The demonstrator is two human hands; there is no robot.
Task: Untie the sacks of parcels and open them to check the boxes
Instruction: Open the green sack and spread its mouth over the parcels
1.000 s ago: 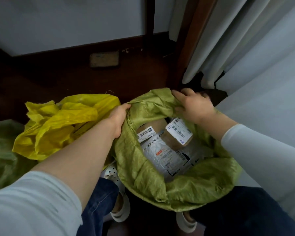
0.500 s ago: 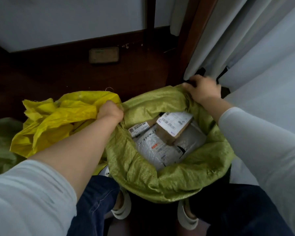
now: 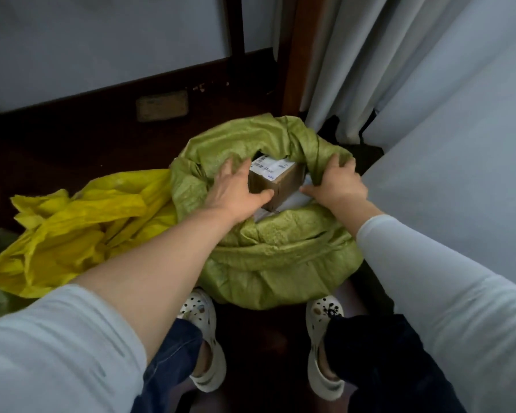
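Green sack [image 3: 280,257] on floor btw. feet, mouth open. Brown box [image 3: 276,181] on top inside, white label up. Left hand [image 3: 236,189] is nearer: fingers spread wide, box just to its right, thumb along box's near side, maybe touching. Right hand [image 3: 335,181] grips sack rim, just right of box.
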